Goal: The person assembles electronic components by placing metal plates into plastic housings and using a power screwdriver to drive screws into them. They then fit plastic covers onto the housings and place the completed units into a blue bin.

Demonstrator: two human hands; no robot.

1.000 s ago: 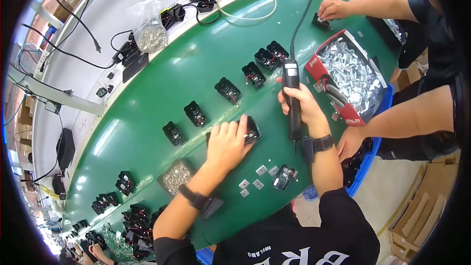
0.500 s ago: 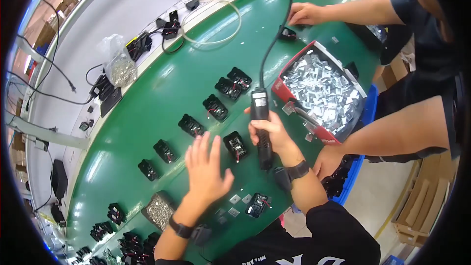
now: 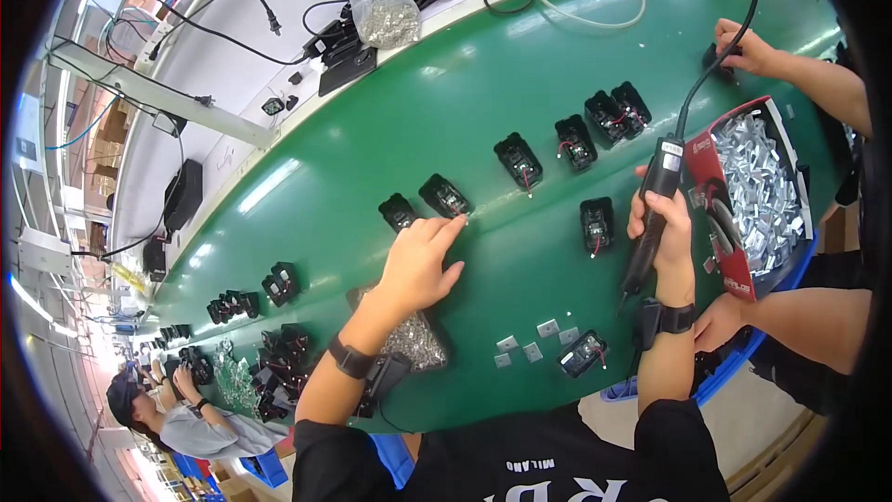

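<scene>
The right hand [image 3: 671,221] wraps round a corded screwdriver [image 3: 665,165], tip downward, while the left hand [image 3: 418,265], thumb spread, is beside a black housing [image 3: 443,193] (touching, I can't tell) lying open side up, seemingly for access.

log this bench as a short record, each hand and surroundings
left hand: open, fingers by a black housing; contact unclear
right hand: wrapped around a black corded tool
left of tool: another black housing
nearer the body: square metal plates
near left forearm: small metal parts
right: red-sided box of silvery pieces
co-worker's hand: at a dark part
surface: green tabletop
</scene>
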